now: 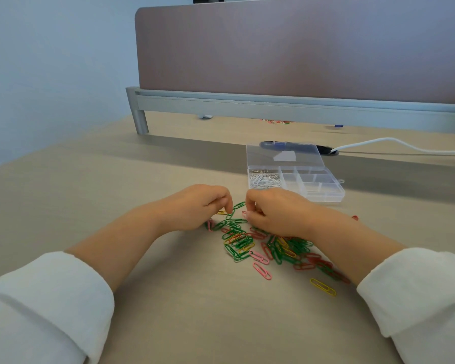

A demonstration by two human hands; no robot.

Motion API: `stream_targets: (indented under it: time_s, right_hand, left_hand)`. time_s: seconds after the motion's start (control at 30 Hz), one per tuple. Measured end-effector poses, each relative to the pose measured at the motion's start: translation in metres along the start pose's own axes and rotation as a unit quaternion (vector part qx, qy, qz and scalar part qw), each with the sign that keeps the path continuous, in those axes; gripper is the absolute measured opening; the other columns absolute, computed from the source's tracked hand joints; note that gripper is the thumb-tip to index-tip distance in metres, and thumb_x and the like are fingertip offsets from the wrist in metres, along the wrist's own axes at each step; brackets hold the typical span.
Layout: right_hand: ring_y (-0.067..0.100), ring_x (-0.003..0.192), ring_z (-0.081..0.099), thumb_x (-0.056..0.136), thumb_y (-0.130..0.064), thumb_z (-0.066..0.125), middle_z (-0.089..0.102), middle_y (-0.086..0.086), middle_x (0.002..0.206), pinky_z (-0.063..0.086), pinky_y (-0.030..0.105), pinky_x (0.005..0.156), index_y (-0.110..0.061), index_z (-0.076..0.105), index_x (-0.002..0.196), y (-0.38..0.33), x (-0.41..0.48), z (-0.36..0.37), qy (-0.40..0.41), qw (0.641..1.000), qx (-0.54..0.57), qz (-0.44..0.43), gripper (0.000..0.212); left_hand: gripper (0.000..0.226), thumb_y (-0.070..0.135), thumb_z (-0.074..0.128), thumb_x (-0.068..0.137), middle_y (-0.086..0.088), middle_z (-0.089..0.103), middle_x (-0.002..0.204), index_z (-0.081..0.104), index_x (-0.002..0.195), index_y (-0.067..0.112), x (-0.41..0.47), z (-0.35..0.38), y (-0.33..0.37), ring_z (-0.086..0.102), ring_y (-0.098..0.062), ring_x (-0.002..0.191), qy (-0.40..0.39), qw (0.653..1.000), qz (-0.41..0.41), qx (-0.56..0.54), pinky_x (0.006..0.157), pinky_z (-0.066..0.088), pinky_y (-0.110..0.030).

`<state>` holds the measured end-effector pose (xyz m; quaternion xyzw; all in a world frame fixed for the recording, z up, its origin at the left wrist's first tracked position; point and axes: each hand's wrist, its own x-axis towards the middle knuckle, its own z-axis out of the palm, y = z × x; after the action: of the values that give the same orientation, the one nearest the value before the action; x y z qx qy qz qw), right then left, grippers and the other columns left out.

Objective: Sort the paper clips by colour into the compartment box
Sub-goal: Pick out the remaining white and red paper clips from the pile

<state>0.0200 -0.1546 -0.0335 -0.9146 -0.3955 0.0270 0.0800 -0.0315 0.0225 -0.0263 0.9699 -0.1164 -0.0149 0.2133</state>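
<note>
Beside the clear plastic compartment box (326, 191), we keep our left hand (195, 207) and right hand (276, 214) curled narrow over the pile of coloured wire paper clips (247, 244), fingertips pinching at green ones, probably to lift them out together.

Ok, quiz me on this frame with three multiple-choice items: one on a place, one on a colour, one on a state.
1. Where does the compartment box sit relative to the loose clip pile?
A. beyond it, to the right
B. nearer the person, to the left
C. under it

2. What colour are the clips in the box?
A. green
B. white
C. red

3. The box lid is:
A. shut
B. missing
C. open, folded back

Answers:
1 A, the box lies past the right hand, farther up the desk.
2 B, only white clips fill its left compartment.
3 C, the clear lid lies flat behind the compartments.
</note>
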Motion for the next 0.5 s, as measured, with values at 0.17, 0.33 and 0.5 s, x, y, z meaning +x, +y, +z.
stream_targets:
  time_s: [0.17, 0.33, 0.5]
  right_hand:
    - [0.014, 0.063, 0.040, 0.096, -0.027, 0.034, 0.045, -0.005, 0.069, 0.032, 0.032, 0.057, -0.022, 0.035, 0.079, 0.0007, 0.0010, -0.0005, 0.005, 0.999, 0.043, 0.018, 0.018]
    - [0.011, 0.063, 0.042, 0.099, -0.022, 0.031, 0.044, -0.007, 0.067, 0.030, 0.024, 0.054, -0.015, 0.041, 0.106, 0.0022, -0.0002, -0.0029, 0.001, 0.995, 0.095, 0.014, 0.014]
    - [0.003, 0.073, 0.044, 0.100, -0.016, 0.028, 0.046, -0.014, 0.079, 0.033, 0.020, 0.062, -0.020, 0.050, 0.118, 0.0001, 0.0004, -0.0050, -0.017, 0.991, 0.129, 0.022, 0.029]
  left_hand:
    - [0.009, 0.023, 0.069, 0.079, 0.007, 0.035, 0.045, 0.067, 0.082, 0.031, -0.0054, -0.0084, 0.0000, 0.039, -0.005, 0.050, -0.011, 0.997, 0.064, 0.048, 0.051, 0.030, -0.015]
    - [0.010, 0.032, 0.071, 0.078, 0.007, 0.041, 0.054, 0.072, 0.087, 0.029, -0.0057, -0.0073, 0.0036, 0.041, -0.006, 0.053, -0.026, 0.993, 0.063, 0.096, 0.052, 0.030, -0.015]
    - [0.014, 0.031, 0.064, 0.084, 0.008, 0.039, 0.057, 0.069, 0.095, 0.023, -0.0053, -0.0061, 0.0080, 0.038, -0.003, 0.052, -0.034, 0.988, 0.054, 0.139, 0.052, 0.029, -0.013]
